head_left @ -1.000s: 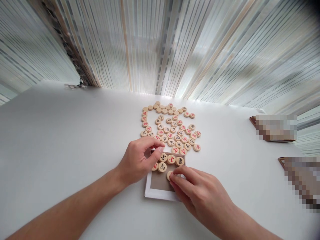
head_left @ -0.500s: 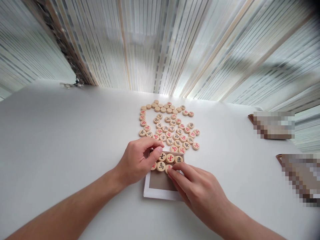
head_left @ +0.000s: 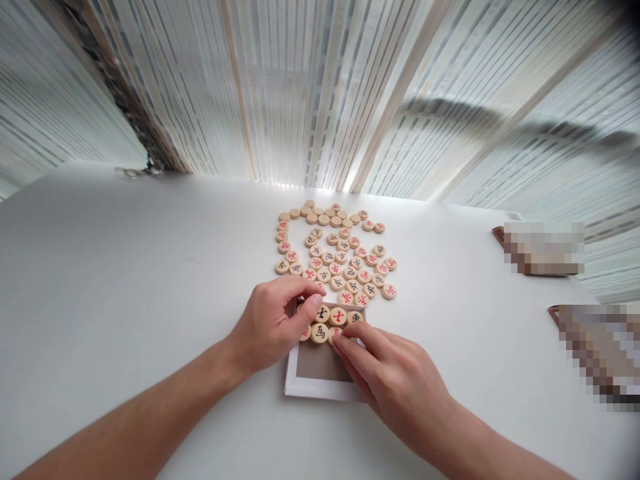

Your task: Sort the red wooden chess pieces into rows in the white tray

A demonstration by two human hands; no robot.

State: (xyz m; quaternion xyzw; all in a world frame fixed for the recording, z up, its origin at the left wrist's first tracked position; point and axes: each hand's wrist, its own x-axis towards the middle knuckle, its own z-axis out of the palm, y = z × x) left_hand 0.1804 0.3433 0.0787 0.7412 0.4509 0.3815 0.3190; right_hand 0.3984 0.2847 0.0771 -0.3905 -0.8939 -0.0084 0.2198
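A shallow white-rimmed box (head_left: 320, 389) with a brown inside lies in front of me, holding Chinese chess pieces in two rows. The far row shows a black-marked piece (head_left: 322, 315), a red-marked piece (head_left: 339, 316) and part of another. In the nearer row sits a black horse piece (head_left: 319, 333). My right hand (head_left: 387, 363) pinches a red-marked chess piece (head_left: 335, 335) beside it, inside the box. Over the box's far left corner my left hand (head_left: 273, 320) is curled, thumb and forefinger close together; what they grip, if anything, is hidden.
Beyond the box, many loose chess pieces (head_left: 337, 283) are spread on the white table (head_left: 150, 267), some with plain sides up (head_left: 323, 219). Two blurred-out brown-edged objects (head_left: 543, 250) stand at the right. A striped curtain (head_left: 300, 100) hangs behind the table.
The whole view has shifted slightly. Both hands keep nearly the same pose at the box, and the right fingers stay on the red-marked piece.
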